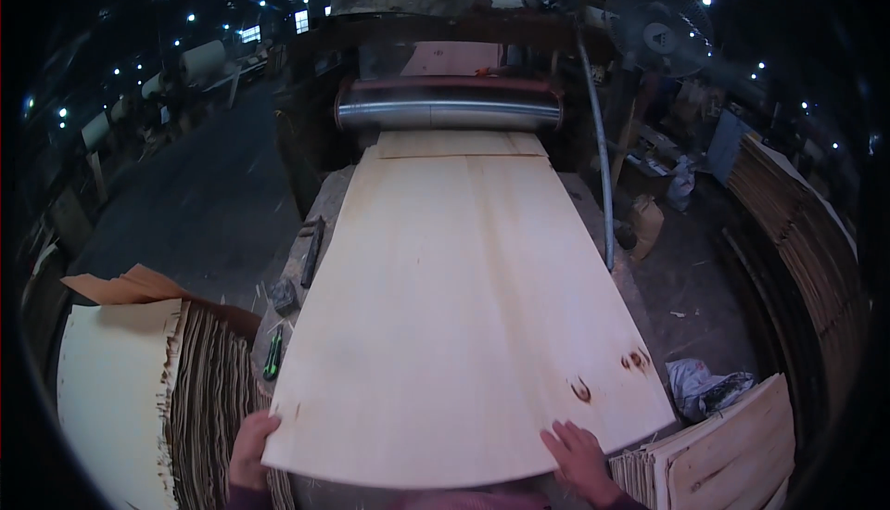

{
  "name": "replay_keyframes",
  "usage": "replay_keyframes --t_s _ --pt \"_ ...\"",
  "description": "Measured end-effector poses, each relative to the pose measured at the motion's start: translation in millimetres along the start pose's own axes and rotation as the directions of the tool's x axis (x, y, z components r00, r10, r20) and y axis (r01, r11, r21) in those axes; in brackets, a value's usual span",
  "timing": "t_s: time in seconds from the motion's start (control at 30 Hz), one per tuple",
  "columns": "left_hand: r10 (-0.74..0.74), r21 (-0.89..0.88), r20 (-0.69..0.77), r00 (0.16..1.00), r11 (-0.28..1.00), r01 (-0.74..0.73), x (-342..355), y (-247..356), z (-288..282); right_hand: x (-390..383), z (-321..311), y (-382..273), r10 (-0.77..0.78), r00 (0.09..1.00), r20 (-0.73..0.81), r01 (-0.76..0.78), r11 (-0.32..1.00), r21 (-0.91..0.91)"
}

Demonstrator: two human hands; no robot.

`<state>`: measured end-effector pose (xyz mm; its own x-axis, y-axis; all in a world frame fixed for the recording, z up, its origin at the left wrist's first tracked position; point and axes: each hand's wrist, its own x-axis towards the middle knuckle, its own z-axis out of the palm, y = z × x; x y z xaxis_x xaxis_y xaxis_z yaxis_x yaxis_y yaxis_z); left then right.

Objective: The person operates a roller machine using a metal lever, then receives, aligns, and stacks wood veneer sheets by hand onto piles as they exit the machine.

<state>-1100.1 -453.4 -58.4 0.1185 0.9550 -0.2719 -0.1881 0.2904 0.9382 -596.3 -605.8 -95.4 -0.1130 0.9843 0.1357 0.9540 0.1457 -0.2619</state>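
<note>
The left hand (248,447) holds the near left corner of the big wood sheet (436,297), thumb on top and the other fingers hidden. The right hand (577,459) has its fingers on top of the sheet's near edge; I cannot tell if it grips underneath. The sheet lies flat, with dark knots (581,389) near its right corner.

Left of the sheet are a green and black cutter (273,354), a dark block (284,297) and a dark metal tool (312,252). Farther left is a pile of thin wood (120,362). By the sheet's near right corner are another wood pile (732,454) and a crumpled bag (703,388).

Across the sheet's far end sits a shiny roller (454,109). A bent pipe (596,130) stands right of the sheet. Past that is a fan (660,35), its middle mark too small to read.
</note>
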Motion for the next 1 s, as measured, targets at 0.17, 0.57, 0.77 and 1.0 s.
replay_keyframes --t_s 0.17,0.57,0.77,1.0 --pt "-0.092 -0.082 -0.126 0.988 0.993 0.082 4 3 -5 7 -51 -7 -0.037 0.999 -0.001 0.037 0.998 0.051" --pt "-0.318 -0.429 -0.409 0.855 0.894 0.128 42 -48 -10 208 -9 80 -0.141 0.973 -0.181 0.126 0.988 -0.095" --pt "-0.099 -0.052 -0.536 0.839 0.995 0.084 26 -88 -2 326 69 140 -0.213 0.939 -0.271 0.202 0.977 -0.069" --pt "0.232 0.675 -0.549 0.803 0.69 0.263 70 -106 1 388 111 138 0.005 0.999 -0.045 -0.011 0.99 -0.142"
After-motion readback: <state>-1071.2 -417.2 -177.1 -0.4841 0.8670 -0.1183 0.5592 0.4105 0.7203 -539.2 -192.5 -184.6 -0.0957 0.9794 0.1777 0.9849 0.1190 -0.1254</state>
